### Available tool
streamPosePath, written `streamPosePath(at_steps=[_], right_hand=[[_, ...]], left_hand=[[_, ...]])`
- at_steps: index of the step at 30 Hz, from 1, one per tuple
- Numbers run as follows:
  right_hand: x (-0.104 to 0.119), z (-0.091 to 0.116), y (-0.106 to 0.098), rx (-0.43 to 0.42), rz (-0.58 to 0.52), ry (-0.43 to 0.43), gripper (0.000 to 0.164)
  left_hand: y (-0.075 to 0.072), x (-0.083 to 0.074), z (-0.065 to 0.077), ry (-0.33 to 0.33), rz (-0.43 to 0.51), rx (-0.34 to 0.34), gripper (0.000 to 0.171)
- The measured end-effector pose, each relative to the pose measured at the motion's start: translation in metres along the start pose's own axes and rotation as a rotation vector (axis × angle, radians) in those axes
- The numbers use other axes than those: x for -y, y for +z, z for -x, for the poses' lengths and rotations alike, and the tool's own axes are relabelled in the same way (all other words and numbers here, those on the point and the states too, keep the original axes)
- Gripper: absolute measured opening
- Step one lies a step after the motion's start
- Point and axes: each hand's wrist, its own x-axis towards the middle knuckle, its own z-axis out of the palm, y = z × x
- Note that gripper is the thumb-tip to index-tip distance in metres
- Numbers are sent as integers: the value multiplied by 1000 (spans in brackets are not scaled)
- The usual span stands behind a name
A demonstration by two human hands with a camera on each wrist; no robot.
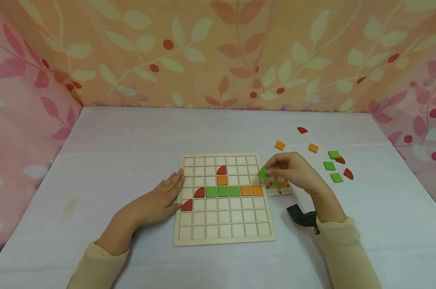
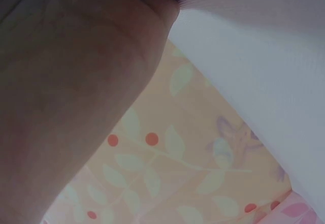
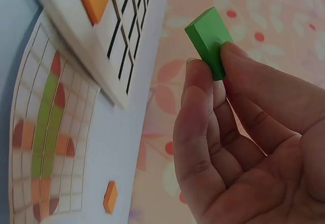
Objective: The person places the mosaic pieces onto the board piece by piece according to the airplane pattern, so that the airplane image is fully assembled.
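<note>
- Here, right of centre in the head view, we see the right hand (image 1: 296,170) pinching a green square tile (image 3: 208,38) between thumb and fingers; in the right wrist view the tile stands tilted, apart from the board.
- We note the left hand (image 1: 161,197), left of centre, its fingers extended and their tips resting on the board's left edge; the left wrist view is too dark to show these fingertips.
- Between the hands we find the gridded board (image 1: 224,218). Its middle row carries, left to right, a red quarter-round (image 1: 199,192), three green squares (image 1: 223,191) and two orange squares (image 1: 246,190).
- Above that row we observe an orange piece (image 1: 222,180) topped by a red piece (image 1: 222,170); below, near the left thumb, lies another red corner (image 1: 187,205).
- Beneath the right hand we locate a printed pattern card (image 1: 280,187), against the board's right edge.
- At upper right we count loose tiles on the white cloth (image 1: 131,148): three green (image 1: 329,165), two orange (image 1: 313,148), three red (image 1: 348,174).
- Behind, across the top, we see a leaf-patterned curtain (image 1: 232,52).
</note>
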Motion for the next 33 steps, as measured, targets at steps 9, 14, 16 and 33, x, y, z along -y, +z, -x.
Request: streamPosePath(at_steps=[9, 14, 16, 33], right_hand=[[12, -6, 16, 75, -3, -45, 9], [21, -11, 27, 133, -12, -75, 8], [25, -13, 32, 157, -27, -93, 8], [59, -34, 70, 270, 26, -245, 6]], left_hand=[[1, 1, -1, 6, 5, 1, 70], [1, 2, -1, 5, 12, 6, 71], [1, 3, -1, 2, 15, 8, 71], [1, 5, -3, -15, 2, 13, 72]])
